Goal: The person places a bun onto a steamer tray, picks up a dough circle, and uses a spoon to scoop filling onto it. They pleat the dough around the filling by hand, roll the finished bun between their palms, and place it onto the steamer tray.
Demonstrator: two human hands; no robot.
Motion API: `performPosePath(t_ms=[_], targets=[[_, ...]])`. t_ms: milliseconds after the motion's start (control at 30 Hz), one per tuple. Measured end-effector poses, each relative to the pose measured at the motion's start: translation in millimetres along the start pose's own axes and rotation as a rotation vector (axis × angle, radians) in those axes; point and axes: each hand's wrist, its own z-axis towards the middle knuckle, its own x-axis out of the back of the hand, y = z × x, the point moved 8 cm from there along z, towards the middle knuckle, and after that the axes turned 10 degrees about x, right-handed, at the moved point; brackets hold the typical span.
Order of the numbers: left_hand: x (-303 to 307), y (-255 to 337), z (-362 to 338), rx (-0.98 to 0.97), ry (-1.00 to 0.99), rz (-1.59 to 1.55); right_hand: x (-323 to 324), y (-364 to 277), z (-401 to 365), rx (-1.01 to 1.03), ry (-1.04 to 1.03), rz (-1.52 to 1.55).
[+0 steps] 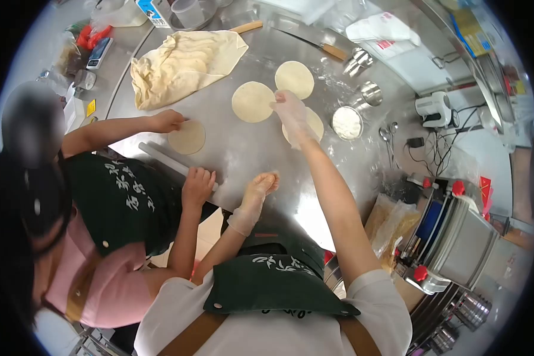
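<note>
My right hand (292, 110), in a clear plastic glove, reaches forward and pinches the right edge of a flat round dough wrapper (253, 102). Just behind it lies another dough wrapper (294, 79). A third dough wrapper (312, 126) is partly covered by my right wrist. My left hand (266, 183), also gloved, hangs near the table's front edge with its fingers curled in. Nothing shows in its grip.
At left, a co-worker's hand (169, 120) holds a dough wrapper (187, 137); their other hand (199, 183) rests on a rolling pin (171, 164). Dough lies under a cover sheet (219, 53). A flour bowl (347, 123), metal cups (371, 93) and a knife (332, 51) are at right.
</note>
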Motion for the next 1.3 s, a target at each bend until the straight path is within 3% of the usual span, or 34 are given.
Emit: performPosePath(t_ms=[233,333,433,533,633,733,833,933,1033,1133,1233,1300], targets=[[15.1,22.0,20.5,0.012,0.078,-0.079,-62.3,-7.2,86.3,0.121,-0.152,-0.408],[17.6,19.9,28.7,0.028,0.099,-0.108,-66.3,2.3,94.6,0.118,-0.095,-0.413],[15.2,21.1,36.0,0.024,0.087,-0.149,-70.9,15.0,105.5,-0.059,-0.242,-0.417],[14.6,23.0,42.0,0.014,0.06,-0.152,-69.1,11.9,107.3,-0.072,-0.313,-0.439],[12.4,19.6,47.9,0.002,0.04,-0.183,-63.9,15.2,100.8,-0.025,-0.152,-0.343],[12.8,16.1,47.7,-0.008,0.044,-0.203,-72.9,19.8,103.4,-0.036,-0.247,-0.399],[13.0,17.5,40.1,-0.018,0.078,-0.205,-67.5,-1.0,94.3,0.205,-0.149,-0.421],[19.6,12.5,38.8,-0.039,0.096,-0.241,-75.9,7.8,83.8,0.009,-0.193,-0.105],[21.6,13.2,34.3,-0.054,0.127,-0.264,-73.1,1.9,80.2,-0.005,-0.112,-0.102],[25.4,12.0,36.3,-0.069,0.122,-0.25,-84.7,-0.8,85.2,0.084,-0.319,-0.377],[32.0,13.9,42.7,-0.108,0.154,-0.284,-76.4,-30.0,56.6,0.525,-0.054,-0.354],[41.5,6.9,54.4,-0.094,0.162,-0.374,-75.7,-36.9,26.7,0.601,-0.095,-0.294]])
